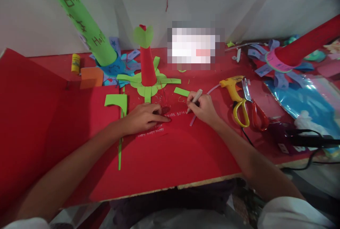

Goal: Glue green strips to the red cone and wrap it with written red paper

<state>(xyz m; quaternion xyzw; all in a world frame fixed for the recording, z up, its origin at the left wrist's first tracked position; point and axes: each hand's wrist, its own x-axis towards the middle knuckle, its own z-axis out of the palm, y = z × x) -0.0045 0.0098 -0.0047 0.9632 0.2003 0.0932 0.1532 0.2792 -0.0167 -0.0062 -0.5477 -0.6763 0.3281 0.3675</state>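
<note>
My left hand (143, 117) lies flat, fingers pressing down a red paper piece (156, 126) that carries white handwriting. My right hand (203, 108) grips a white pen (195, 98) with its tip touching that red paper at the end of a written line. Just beyond my hands stands a red paper cone (147, 67) with a green heart-shaped top on a green flower-like base (148, 84).
A yellow glue gun (231, 85) and red-and-yellow scissors (249, 110) lie right of my right hand. A green paper tube (82, 20) leans at back left, a red tube (305, 48) at back right. Green strips (120, 130), a glue stick (75, 62), blue foil (305, 101), black cable.
</note>
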